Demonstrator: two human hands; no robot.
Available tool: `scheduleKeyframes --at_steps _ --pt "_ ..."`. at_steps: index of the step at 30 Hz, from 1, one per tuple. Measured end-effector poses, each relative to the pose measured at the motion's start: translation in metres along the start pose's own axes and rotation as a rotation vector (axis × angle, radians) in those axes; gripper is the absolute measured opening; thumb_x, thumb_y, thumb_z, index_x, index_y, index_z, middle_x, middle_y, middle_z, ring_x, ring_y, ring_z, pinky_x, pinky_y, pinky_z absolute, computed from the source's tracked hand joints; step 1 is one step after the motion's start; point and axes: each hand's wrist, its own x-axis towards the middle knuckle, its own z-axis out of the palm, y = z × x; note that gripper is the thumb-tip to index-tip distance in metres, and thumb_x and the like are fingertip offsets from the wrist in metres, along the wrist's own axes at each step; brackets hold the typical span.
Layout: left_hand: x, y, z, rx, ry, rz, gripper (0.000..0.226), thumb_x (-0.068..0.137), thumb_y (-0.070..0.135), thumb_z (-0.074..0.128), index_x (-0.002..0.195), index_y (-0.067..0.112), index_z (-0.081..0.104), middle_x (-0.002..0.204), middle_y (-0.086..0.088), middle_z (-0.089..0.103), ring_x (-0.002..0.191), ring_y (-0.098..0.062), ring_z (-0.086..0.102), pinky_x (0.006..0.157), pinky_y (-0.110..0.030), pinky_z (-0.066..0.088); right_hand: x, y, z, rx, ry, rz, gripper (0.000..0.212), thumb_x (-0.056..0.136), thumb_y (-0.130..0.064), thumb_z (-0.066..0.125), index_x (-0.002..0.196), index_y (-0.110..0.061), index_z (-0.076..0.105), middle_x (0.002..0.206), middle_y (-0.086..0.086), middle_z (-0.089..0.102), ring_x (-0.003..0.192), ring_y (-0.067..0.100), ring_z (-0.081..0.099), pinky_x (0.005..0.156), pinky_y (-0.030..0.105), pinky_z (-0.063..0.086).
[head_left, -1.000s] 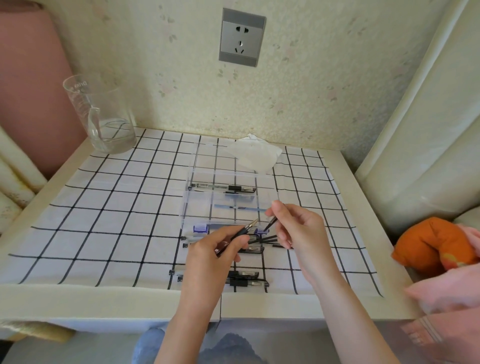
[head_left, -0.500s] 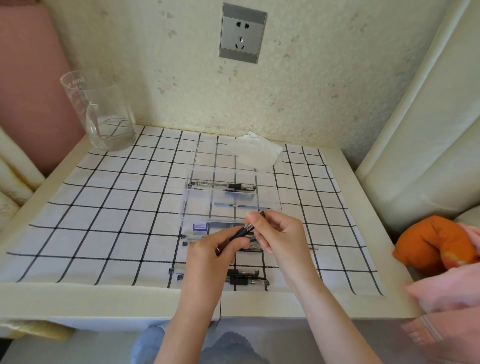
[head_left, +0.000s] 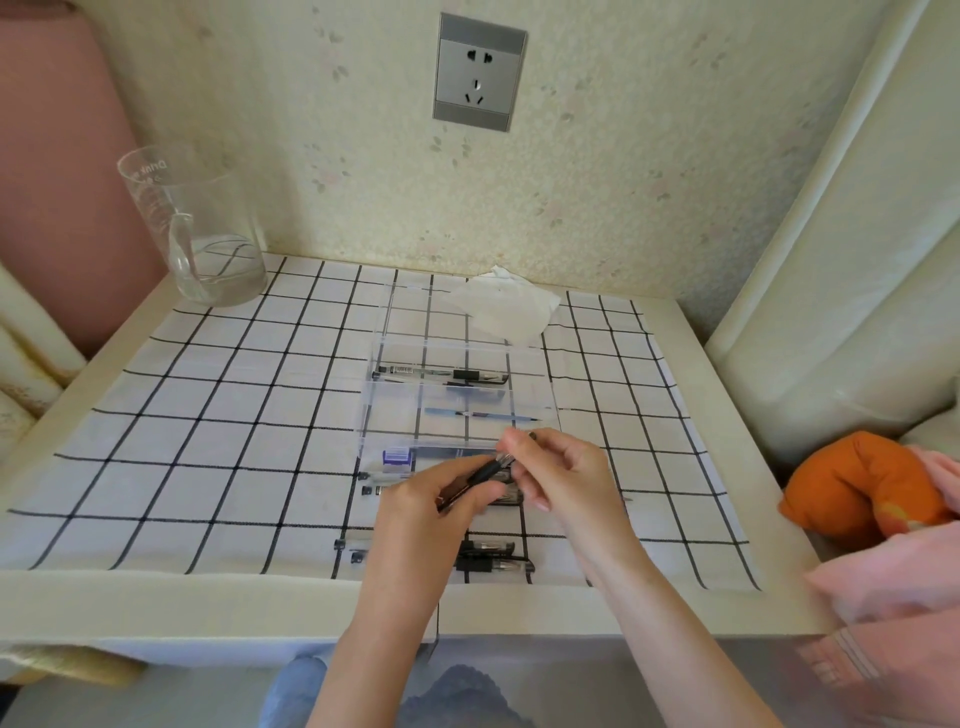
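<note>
Over the near middle of the table, just above the checked cloth, the person held a black pen between both hands. The left hand had its grip curled round the barrel's rear half. The right hand had narrowed its grip to a pinch on the front end, where the clear tip section showed. The pen's long axis ran from near left, buried in the left palm, up to far right, so its nose pointed straight into the right fingertips. It was the right hand that sat on the working end, the left merely steadying. Whatever came next, a twist or a push along that line, looked to me like the right hand's job, with the barrel kept from turning. A small dark bit showed by the right forefinger; I could not tell what it was. Just beyond the hands stood the clear box with a pen and a refill inside, and more loose pens lay on the cloth nearer the edge, under the wrists.
</note>
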Motion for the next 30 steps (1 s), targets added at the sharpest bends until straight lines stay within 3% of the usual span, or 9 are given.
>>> scheduleKeyframes --at_steps 3,8,12,15,21,24,30 --pt "-0.001 -0.004 -0.003 -0.016 0.064 -0.054 0.027 0.072 0.037 0.067 0.099 0.036 0.064 0.085 0.021 0.069 0.085 0.011 0.061 0.073 0.003 0.039 0.017 -0.017 -0.02 0.081 0.142 -0.033 0.021 0.089 -0.022 0.061 0.08 -0.004 0.068 0.057 0.002 0.049 0.046 0.009 0.038 0.042 0.017 0.029" --pt "-0.001 -0.014 -0.01 0.026 0.157 -0.115 0.022 0.083 0.021 0.065 0.105 0.028 0.064 0.087 0.013 0.068 0.082 0.007 0.059 0.071 0.002 0.04 0.06 -0.039 -0.034 0.054 0.333 -0.143 0.02 0.089 -0.017 0.058 0.082 0.0 0.066 0.058 -0.002 0.053 0.048 0.01 0.043 0.044 0.019 0.033" --pt "-0.002 -0.02 -0.006 0.166 0.081 -0.108 0.022 0.085 0.019 0.063 0.106 0.026 0.066 0.091 0.016 0.066 0.085 0.008 0.057 0.073 -0.003 0.041 0.092 -0.033 -0.013 -0.156 0.253 -0.154 0.017 0.09 -0.019 0.057 0.087 -0.006 0.068 0.065 -0.003 0.059 0.051 0.004 0.052 0.05 0.017 0.037" --pt "0.0 -0.024 -0.001 0.239 0.056 -0.054 0.025 0.083 0.013 0.065 0.107 0.022 0.067 0.094 0.014 0.062 0.092 -0.003 0.057 0.08 -0.009 0.041 0.105 -0.023 0.0 -0.287 0.15 -0.136 0.017 0.091 -0.018 0.057 0.092 -0.006 0.069 0.072 0.001 0.062 0.048 -0.005 0.052 0.048 0.008 0.038" --pt "0.006 -0.038 0.003 0.51 0.105 0.135 0.027 0.07 0.004 0.076 0.092 0.018 0.073 0.09 0.002 0.071 0.094 -0.022 0.056 0.083 -0.031 0.044 0.108 -0.013 -0.004 -0.546 0.115 -0.142 0.041 0.088 -0.025 0.064 0.125 -0.009 0.057 0.083 0.005 0.059 0.079 0.014 0.056 0.063 0.002 0.035" --pt "0.008 -0.041 0.006 0.576 0.126 0.111 0.028 0.065 0.004 0.079 0.088 0.019 0.073 0.088 0.002 0.07 0.092 -0.025 0.057 0.082 -0.031 0.036 0.096 -0.014 -0.01 -0.559 0.145 -0.195 0.03 0.09 -0.025 0.06 0.118 -0.012 0.064 0.077 0.0 0.06 0.078 0.017 0.061 0.061 0.005 0.039" --pt "0.008 -0.042 0.008 0.61 0.18 0.056 0.026 0.058 0.008 0.084 0.077 0.022 0.072 0.082 0.0 0.064 0.084 -0.027 0.057 0.075 -0.032 0.033 0.061 -0.016 -0.018 -0.451 0.155 -0.26 0.016 0.092 -0.02 0.057 0.101 -0.016 0.069 0.073 -0.008 0.063 0.066 0.004 0.057 0.067 0.011 0.045"
